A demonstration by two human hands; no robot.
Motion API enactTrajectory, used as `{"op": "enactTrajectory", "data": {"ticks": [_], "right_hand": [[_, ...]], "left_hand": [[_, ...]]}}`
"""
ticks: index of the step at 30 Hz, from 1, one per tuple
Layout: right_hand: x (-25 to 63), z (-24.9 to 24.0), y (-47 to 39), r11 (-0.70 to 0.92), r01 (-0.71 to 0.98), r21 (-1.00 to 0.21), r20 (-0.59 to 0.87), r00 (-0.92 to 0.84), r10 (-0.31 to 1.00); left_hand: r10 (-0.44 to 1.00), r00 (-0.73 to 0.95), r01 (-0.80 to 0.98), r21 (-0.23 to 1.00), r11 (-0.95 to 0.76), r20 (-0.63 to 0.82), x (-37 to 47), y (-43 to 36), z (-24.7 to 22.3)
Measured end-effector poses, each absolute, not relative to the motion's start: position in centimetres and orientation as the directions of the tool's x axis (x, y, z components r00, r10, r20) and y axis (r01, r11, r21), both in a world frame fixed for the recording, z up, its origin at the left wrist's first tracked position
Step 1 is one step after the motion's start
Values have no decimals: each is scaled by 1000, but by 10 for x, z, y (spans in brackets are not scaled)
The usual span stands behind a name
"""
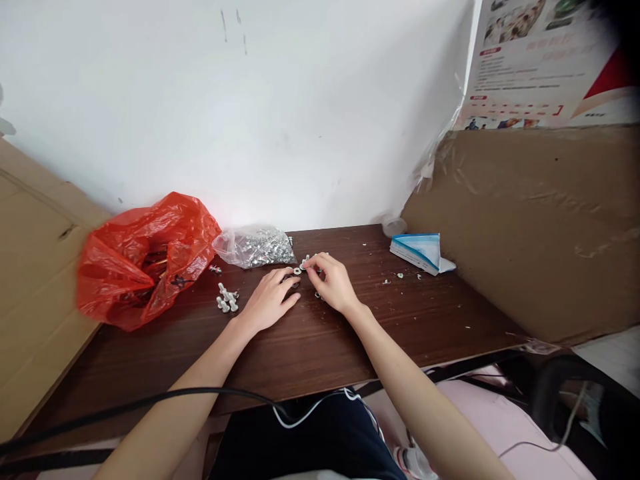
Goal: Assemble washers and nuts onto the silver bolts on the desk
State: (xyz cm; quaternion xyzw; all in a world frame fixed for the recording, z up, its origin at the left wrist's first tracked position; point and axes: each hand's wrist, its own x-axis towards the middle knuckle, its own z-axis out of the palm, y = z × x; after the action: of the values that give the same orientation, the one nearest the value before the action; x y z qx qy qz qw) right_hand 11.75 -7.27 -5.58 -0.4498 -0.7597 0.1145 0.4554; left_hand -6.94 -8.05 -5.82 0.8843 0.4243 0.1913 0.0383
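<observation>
My left hand (274,297) rests low over the dark wooden table, its fingers apart beside small washers and dark parts. A pale washer (297,271) lies between my two hands. The fingertips of my right hand (333,283) pinch a small white screw-like piece (305,262) at the back of the work spot. Under that hand lies a small ring or nut (318,295). Left of my left hand, several white plastic pieces (227,299) stand in a cluster.
A red plastic bag (145,257) sits at the left of the table (300,353), with a clear bag of metal screws (260,247) beside it. At the right is a blue-and-white packet (416,252) near small scraps. A black cable (165,395) crosses the front.
</observation>
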Motion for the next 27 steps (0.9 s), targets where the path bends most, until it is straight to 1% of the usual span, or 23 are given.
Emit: {"op": "enactTrajectory", "data": {"ticks": [3, 5, 8, 12, 17, 22, 27], "right_hand": [[112, -60, -75, 626, 567, -535, 546, -334, 768], [111, -62, -74, 652, 554, -518, 534, -386, 752], [111, -65, -72, 651, 569, -502, 519, -404, 753], [111, -66, -72, 642, 608, -466, 488, -429, 760], [109, -66, -74, 679, 603, -418, 477, -490, 730], [109, -64, -75, 672, 592, -445, 469, -486, 738], [110, -63, -75, 662, 583, -470, 459, -479, 748]], "left_hand": [[762, 561, 734, 231, -638, 322, -70, -79, -57], [765, 545, 743, 226, -630, 342, -71, -79, -54], [769, 520, 756, 218, -617, 372, -76, -79, -45], [761, 557, 741, 214, -636, 333, -90, -80, -27], [844, 456, 822, 230, -521, 282, -103, -81, -13], [883, 385, 867, 223, -445, 267, -105, -81, -12], [925, 322, 916, 181, -358, 201, -104, -80, -17]]}}
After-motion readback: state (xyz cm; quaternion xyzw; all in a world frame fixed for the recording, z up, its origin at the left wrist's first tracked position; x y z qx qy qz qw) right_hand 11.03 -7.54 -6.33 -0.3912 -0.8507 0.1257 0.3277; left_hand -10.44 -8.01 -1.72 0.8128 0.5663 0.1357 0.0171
